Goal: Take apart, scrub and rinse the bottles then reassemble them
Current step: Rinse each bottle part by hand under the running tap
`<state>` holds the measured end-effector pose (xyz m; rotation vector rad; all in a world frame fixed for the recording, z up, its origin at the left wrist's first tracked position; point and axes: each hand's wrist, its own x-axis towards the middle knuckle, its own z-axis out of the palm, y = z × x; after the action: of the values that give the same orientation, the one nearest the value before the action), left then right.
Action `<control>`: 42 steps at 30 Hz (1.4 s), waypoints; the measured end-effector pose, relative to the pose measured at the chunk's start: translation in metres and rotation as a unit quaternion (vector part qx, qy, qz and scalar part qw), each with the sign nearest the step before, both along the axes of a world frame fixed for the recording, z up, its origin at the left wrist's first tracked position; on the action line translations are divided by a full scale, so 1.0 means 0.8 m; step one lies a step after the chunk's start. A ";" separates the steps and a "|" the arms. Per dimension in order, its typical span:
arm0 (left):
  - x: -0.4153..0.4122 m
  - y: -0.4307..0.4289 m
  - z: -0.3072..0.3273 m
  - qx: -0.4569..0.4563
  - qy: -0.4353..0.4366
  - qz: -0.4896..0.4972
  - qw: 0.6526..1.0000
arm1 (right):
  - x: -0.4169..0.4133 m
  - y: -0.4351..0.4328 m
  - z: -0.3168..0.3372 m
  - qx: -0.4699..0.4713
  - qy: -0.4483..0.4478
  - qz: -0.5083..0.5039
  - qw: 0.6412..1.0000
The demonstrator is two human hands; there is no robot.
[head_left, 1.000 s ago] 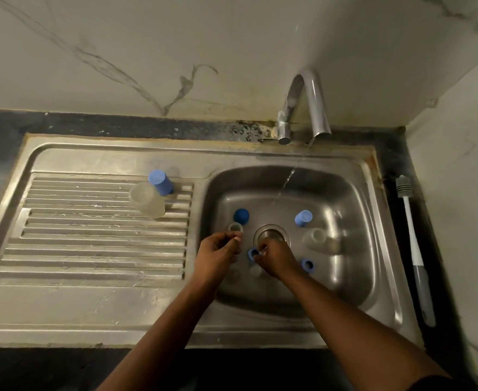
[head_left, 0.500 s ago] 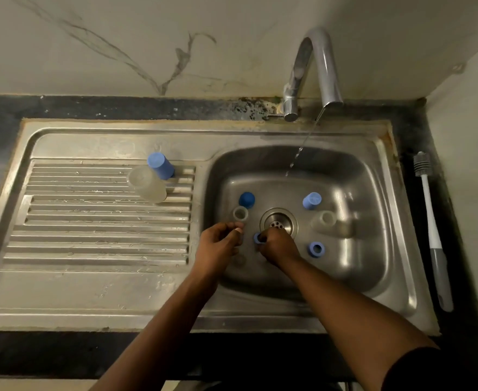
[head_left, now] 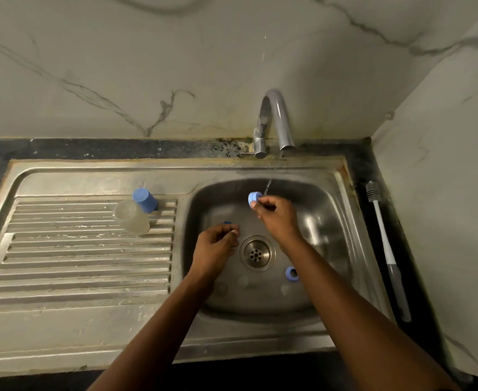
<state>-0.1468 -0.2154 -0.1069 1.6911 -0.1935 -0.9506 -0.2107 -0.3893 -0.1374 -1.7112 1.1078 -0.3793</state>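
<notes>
While a thin stream of water (head_left: 268, 186) falls from the curved steel tap (head_left: 275, 119) into the basin (head_left: 333, 221), the right hand (head_left: 278, 220) is raised towards the back of the basin and pinches a small blue bottle cap (head_left: 255, 199) between thumb and fingertips. It holds the cap just to the left of the stream, and whether the water touches the cap cannot be told. The left hand (head_left: 216, 247) hovers lower, left of the drain (head_left: 257, 253), with its fingers curled in and thumb meeting forefinger; whether it holds anything cannot be told. A sliver of another blue piece (head_left: 227, 222) shows just beyond its knuckles. A blue ring (head_left: 292, 274) lies on the basin floor near the drain, on its right and towards the person, beside the right forearm. A few pale round shapes on the floor nearby are too dim to name. On the ribbed drainboard (head_left: 77, 249) of the steel sink, a clear bottle (head_left: 132, 218) with a blue cap (head_left: 145, 200) fitted rests near the basin's edge, its capped end pointing towards the wall. On the dark bench (head_left: 364, 170) right of the sink, a bottle brush (head_left: 382, 230) lies lengthwise, bristle head at the far end and grey grip nearer the person.
</notes>
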 end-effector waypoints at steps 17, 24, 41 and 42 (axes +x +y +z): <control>0.021 -0.120 0.093 -0.125 -0.045 -0.079 0.988 | -0.019 -0.052 0.102 0.120 -0.176 -0.006 0.977; 0.019 -0.138 0.099 -0.167 -0.043 -0.044 0.984 | -0.014 -0.061 0.121 0.134 -0.136 -0.024 0.981; 0.036 -0.160 0.093 -0.181 0.223 0.067 0.956 | -0.016 -0.074 0.132 0.131 -0.182 0.012 0.974; 0.035 -0.160 0.092 -0.183 0.228 0.067 0.954 | -0.018 -0.076 0.133 0.124 -0.184 0.001 0.975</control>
<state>-0.1187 -0.3432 -0.0333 1.0994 0.0520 -1.0996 -0.2248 -0.4497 -0.0310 -1.3542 0.8423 -0.5108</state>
